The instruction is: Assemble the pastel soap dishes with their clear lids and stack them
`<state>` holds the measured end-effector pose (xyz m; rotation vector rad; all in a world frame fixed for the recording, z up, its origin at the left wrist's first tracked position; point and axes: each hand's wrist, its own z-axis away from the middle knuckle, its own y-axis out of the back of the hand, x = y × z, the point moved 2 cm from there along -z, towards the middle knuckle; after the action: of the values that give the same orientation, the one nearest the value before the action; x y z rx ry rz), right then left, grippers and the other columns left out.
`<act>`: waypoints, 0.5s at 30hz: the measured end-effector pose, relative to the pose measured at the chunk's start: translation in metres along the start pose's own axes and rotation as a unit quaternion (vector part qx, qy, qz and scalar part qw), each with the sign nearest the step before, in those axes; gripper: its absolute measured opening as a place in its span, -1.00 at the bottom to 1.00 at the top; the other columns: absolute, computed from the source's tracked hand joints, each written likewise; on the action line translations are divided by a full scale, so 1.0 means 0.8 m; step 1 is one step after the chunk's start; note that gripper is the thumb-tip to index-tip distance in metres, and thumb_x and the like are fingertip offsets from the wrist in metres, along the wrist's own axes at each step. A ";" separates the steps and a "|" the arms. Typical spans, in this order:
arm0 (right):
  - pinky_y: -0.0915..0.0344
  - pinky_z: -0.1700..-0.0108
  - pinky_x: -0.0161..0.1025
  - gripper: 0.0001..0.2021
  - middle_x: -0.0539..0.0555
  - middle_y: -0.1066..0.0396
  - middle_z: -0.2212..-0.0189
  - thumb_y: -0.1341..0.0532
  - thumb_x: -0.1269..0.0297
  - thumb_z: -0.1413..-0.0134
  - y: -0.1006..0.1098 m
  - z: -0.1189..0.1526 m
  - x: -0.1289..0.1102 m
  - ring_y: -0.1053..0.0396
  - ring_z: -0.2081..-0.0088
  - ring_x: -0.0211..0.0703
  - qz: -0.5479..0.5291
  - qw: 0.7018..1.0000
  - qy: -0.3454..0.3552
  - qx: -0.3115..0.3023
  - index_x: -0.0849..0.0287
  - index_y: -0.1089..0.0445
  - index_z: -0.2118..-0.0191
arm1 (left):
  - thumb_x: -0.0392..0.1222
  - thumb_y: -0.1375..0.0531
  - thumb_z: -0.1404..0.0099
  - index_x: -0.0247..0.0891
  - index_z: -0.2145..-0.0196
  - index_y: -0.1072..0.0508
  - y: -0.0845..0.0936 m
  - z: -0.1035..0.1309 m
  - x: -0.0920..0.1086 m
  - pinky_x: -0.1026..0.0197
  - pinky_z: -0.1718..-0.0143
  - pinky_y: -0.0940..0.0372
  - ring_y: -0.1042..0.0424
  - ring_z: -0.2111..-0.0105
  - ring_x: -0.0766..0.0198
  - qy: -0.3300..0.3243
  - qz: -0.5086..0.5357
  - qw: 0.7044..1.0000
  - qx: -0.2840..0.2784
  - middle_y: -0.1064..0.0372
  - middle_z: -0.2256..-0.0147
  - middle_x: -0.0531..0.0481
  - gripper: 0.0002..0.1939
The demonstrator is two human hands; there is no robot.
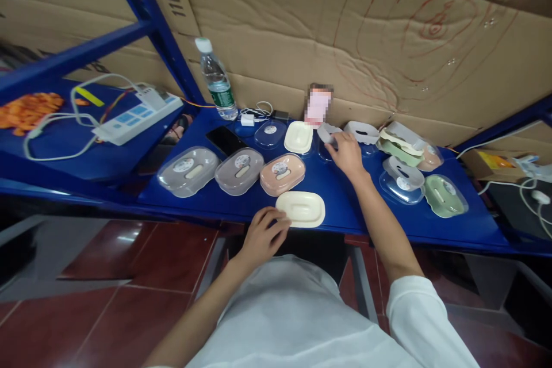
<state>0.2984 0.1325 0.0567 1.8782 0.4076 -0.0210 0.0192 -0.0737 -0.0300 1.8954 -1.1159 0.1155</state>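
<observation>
My left hand (266, 233) has its fingers spread, the tips resting at the left end of a shallow cream soap-box tray (301, 209) by the table's front edge. Farther back, my right hand (348, 153) closes on a grey insert piece (328, 131), partly hidden by my fingers, above a clear lid. Left of it lies a second cream piece (298, 137) on a clear lid. Three closed soap boxes stand in a row at the left front: a grey one (188, 171), another grey one (240, 171) and a peach one (282, 175).
More soap-box parts lie to the right: a grey insert (403, 172) on a clear lid, a green box (445, 195) and a stack of pieces (401, 146). A water bottle (218, 86), a dark phone (226, 140) and a blurred phone-like object (318, 106) stand or lie behind. Cardboard (276, 23) backs the table.
</observation>
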 end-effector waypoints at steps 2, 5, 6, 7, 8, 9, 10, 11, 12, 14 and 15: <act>-0.38 -0.20 0.16 -0.66 0.32 -0.52 -0.03 -0.17 0.09 -0.43 0.015 0.020 0.000 -0.42 -0.08 0.23 -0.057 0.998 0.000 0.036 0.24 -0.48 -0.07 | -0.35 -0.23 -0.44 -0.09 0.07 -0.60 -0.001 0.002 -0.001 -0.06 -0.11 -0.46 -0.46 -0.09 0.07 0.005 0.001 1.000 -0.008 -0.55 0.07 -0.08 -0.78; -0.46 -0.12 0.04 -0.57 0.19 -0.52 0.02 -0.20 -0.09 -0.40 0.036 0.072 0.002 -0.49 0.01 0.08 -0.218 0.968 -0.021 0.122 0.11 -0.38 -0.16 | -0.36 -0.24 -0.43 -0.08 0.05 -0.61 -0.003 0.000 -0.001 -0.07 -0.11 -0.45 -0.46 -0.09 0.06 0.001 -0.009 1.000 -0.013 -0.56 0.05 -0.08 -0.76; -0.48 -0.08 0.01 -0.52 0.17 -0.51 0.03 -0.20 -0.12 -0.39 0.038 0.093 0.002 -0.50 0.02 0.04 -0.270 0.951 -0.040 0.147 0.08 -0.32 -0.22 | -0.36 -0.25 -0.43 -0.08 0.04 -0.61 -0.003 -0.001 -0.001 -0.07 -0.11 -0.44 -0.46 -0.09 0.05 -0.004 -0.013 1.000 -0.014 -0.57 0.04 -0.08 -0.75; -0.50 -0.05 -0.02 -0.49 0.15 -0.50 0.04 -0.19 -0.13 -0.39 0.038 0.117 0.002 -0.51 0.04 0.00 -0.315 0.932 -0.067 0.168 0.05 -0.25 -0.27 | -0.37 -0.26 -0.43 -0.08 0.03 -0.60 -0.003 -0.002 0.000 -0.07 -0.11 -0.43 -0.45 -0.09 0.04 -0.011 -0.016 1.000 -0.015 -0.57 0.02 -0.08 -0.75; -0.52 -0.02 -0.04 -0.46 0.14 -0.49 0.06 -0.19 -0.12 -0.39 0.036 0.141 0.003 -0.52 0.07 -0.02 -0.351 0.913 -0.099 0.183 0.03 -0.19 -0.32 | -0.37 -0.26 -0.43 -0.09 0.02 -0.60 -0.002 -0.004 0.000 -0.07 -0.10 -0.43 -0.44 -0.09 0.03 -0.018 -0.019 1.000 -0.016 -0.57 0.01 -0.09 -0.75; -0.53 0.00 -0.04 -0.43 0.12 -0.48 0.09 -0.19 -0.10 -0.40 0.031 0.165 0.004 -0.53 0.10 -0.05 -0.378 0.896 -0.134 0.191 0.01 -0.13 -0.36 | -0.37 -0.26 -0.44 -0.10 0.01 -0.59 -0.001 -0.005 0.000 -0.06 -0.10 -0.42 -0.43 -0.09 0.03 -0.025 -0.020 0.999 -0.018 -0.57 0.00 -0.10 -0.75; -0.54 0.01 -0.03 -0.41 0.10 -0.48 0.12 -0.20 -0.08 -0.40 0.025 0.188 0.005 -0.53 0.13 -0.06 -0.398 0.881 -0.168 0.193 -0.01 -0.09 -0.39 | -0.37 -0.26 -0.44 -0.11 0.00 -0.58 0.000 -0.006 0.000 -0.05 -0.10 -0.42 -0.43 -0.09 0.02 -0.032 -0.021 0.999 -0.021 -0.57 0.00 -0.10 -0.75; -0.56 0.01 0.00 -0.39 0.08 -0.48 0.14 -0.20 -0.07 -0.40 0.020 0.210 0.008 -0.54 0.15 -0.07 -0.410 0.869 -0.199 0.191 -0.01 -0.07 -0.41 | -0.37 -0.26 -0.45 -0.12 -0.01 -0.57 0.001 -0.007 0.000 -0.05 -0.10 -0.42 -0.42 -0.09 0.02 -0.037 -0.021 0.999 -0.024 -0.56 -0.01 -0.10 -0.75; -0.56 0.01 0.03 -0.37 0.07 -0.48 0.16 -0.21 -0.07 -0.39 0.016 0.230 0.010 -0.54 0.17 -0.06 -0.413 0.864 -0.223 0.181 -0.01 -0.07 -0.42 | -0.36 -0.25 -0.46 -0.13 -0.01 -0.57 0.002 -0.008 0.000 -0.05 -0.10 -0.42 -0.42 -0.09 0.02 -0.041 -0.021 0.999 -0.027 -0.56 0.00 -0.10 -0.75; -0.56 -0.02 0.10 -0.36 0.07 -0.51 0.19 -0.23 -0.09 -0.38 0.016 0.262 0.016 -0.56 0.16 -0.02 -0.389 0.878 -0.246 0.134 0.02 -0.12 -0.42 | -0.36 -0.24 -0.46 -0.13 -0.01 -0.57 0.004 -0.010 0.000 -0.05 -0.09 -0.41 -0.43 -0.09 0.02 -0.045 -0.022 0.998 -0.034 -0.57 0.00 -0.10 -0.76; -0.56 -0.04 0.14 -0.37 0.08 -0.52 0.19 -0.24 -0.11 -0.37 0.020 0.273 0.018 -0.57 0.14 0.02 -0.358 0.895 -0.247 0.104 0.03 -0.17 -0.40 | -0.36 -0.24 -0.46 -0.12 0.00 -0.58 0.004 -0.011 -0.001 -0.05 -0.09 -0.41 -0.43 -0.09 0.02 -0.045 -0.023 0.998 -0.037 -0.57 0.01 -0.10 -0.77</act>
<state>0.3570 -0.0694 -0.0068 1.7455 0.7344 -1.0518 0.0197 -0.0676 -0.0231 1.8746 -1.1206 -0.0364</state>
